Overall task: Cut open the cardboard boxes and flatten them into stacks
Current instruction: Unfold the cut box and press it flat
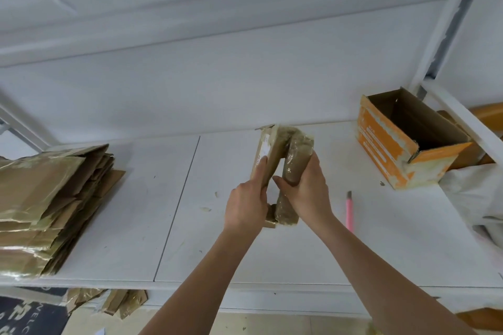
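taped box (283, 160) between hands | left hand (246, 205), right hand (306, 187) each grip a side

The flattened cardboard stack (51, 207) runs off the left edge; the box's label (263, 153) print is unreadable.

My white table (272, 253) fills the middle of the frame. On it lie a stack of flattened cardboard (51, 204) at far left, a pink cutter (349, 209) right of centre, and an open orange box (408, 141) at upper right.
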The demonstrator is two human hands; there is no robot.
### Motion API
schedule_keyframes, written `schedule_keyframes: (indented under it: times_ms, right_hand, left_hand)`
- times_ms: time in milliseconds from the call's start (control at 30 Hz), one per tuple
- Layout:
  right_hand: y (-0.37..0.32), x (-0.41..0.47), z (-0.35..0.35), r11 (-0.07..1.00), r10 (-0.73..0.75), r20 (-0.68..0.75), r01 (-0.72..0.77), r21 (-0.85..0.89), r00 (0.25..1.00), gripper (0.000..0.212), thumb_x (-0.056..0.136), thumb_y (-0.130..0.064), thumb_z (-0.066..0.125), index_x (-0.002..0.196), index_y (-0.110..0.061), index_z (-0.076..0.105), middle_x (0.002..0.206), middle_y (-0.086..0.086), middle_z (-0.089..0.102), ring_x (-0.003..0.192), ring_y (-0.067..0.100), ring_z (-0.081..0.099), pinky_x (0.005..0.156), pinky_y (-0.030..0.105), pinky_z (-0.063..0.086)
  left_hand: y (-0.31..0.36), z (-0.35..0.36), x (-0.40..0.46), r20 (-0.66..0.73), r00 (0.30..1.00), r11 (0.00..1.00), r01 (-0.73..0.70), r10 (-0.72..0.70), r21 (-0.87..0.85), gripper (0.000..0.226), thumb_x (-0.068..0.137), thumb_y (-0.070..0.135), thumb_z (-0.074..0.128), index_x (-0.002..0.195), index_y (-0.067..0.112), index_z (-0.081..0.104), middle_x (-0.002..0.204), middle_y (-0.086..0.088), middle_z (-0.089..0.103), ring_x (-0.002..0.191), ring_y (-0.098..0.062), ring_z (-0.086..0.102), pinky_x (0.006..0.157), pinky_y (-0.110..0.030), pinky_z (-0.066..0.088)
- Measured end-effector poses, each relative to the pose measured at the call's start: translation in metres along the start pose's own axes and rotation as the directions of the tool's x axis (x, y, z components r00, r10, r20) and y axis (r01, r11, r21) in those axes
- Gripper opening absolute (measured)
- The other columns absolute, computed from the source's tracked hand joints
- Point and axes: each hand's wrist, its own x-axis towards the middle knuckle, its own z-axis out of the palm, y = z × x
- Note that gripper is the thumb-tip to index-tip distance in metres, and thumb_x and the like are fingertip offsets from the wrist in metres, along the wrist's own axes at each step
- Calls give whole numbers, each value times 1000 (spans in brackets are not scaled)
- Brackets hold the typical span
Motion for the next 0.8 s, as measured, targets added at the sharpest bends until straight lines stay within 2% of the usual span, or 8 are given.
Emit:
schedule_keyframes:
  times_ms: [167, 267, 367, 433, 533, 600, 700, 800]
  right_hand:
    - [-10, 1, -9, 997, 63, 140, -68, 34, 988, 50, 77, -20, 74, 115, -23, 42, 91, -8, 57, 76, 10, 60, 64, 23, 50]
    - [-15, 0, -18, 990, 80, 274, -109, 92, 958, 34, 85, -13, 63, 109, -25, 44, 90, 5, 62, 69, 13, 62, 54, 15, 50]
    - [-9, -4, -25, 986, 51, 303, -96, 136, 952, 24, 90, -4, 57, 107, -20, 49, 82, 4, 59, 62, 8, 54, 50, 10, 44]
    - [-3, -6, -28, 973, 54, 319, -121, 194, 946, 12, 92, -4, 56, 98, -14, 53, 77, 5, 55, 63, 12, 51, 55, 13, 40]
    - [3, -11, -28, 944, 80, 364, -188, 271, 928, 26, 94, -2, 56, 104, -26, 58, 97, -1, 68, 88, 12, 64, 78, 24, 52]
    - [7, -14, -25, 938, 83, 348, -191, 289, 934, 30, 94, -2, 58, 106, -29, 58, 101, -4, 70, 94, 7, 66, 87, 30, 54]
    - [12, -16, -19, 934, 113, 326, -212, 287, 939, 29, 94, -5, 61, 113, -25, 57, 102, -5, 71, 96, 9, 66, 92, 38, 55]
    - [15, -17, -16, 925, 141, 339, -245, 289, 930, 30, 93, -7, 63, 118, -23, 56, 105, -3, 71, 100, 15, 66, 92, 46, 55]
  left_hand:
    - [-9, 0, -1, -15, 1000, 998, 15, -16, -64, 64, 100, 14, 43, 153, 39, 16, 79, -4, 61, 68, -22, 59, 62, -37, 54]
    - [-14, 1, 2, -35, 999, 995, 20, -24, -94, 62, 99, 10, 44, 151, 38, 22, 81, -2, 62, 66, -19, 59, 58, -30, 49]
    - [-27, 3, 10, -48, 998, 985, 20, -28, -170, 64, 94, 6, 46, 143, 44, 30, 81, 0, 65, 69, -22, 61, 62, -36, 53]
    - [-36, 0, 14, -26, 997, 973, 65, -72, -221, 69, 92, 6, 46, 146, 45, 28, 84, 0, 66, 74, -24, 62, 64, -35, 52]
    - [-40, -2, 14, -3, 993, 978, 113, -115, -173, 86, 92, 5, 45, 152, 48, 2, 86, -4, 61, 74, -26, 57, 62, -33, 44]
    - [-35, 0, 12, -27, 994, 988, 107, -110, -109, 92, 92, 7, 47, 150, 49, -11, 101, -6, 60, 75, -26, 54, 65, -36, 43]
    - [-28, 5, 13, -50, 988, 988, 142, -145, -66, 96, 92, 21, 56, 147, 49, -17, 124, -6, 53, 88, -32, 59, 71, -38, 44]
    - [-24, 7, 14, -45, 981, 981, 191, -190, 14, 107, 88, 32, 67, 144, 51, -22, 123, -2, 45, 92, -31, 63, 75, -39, 49]
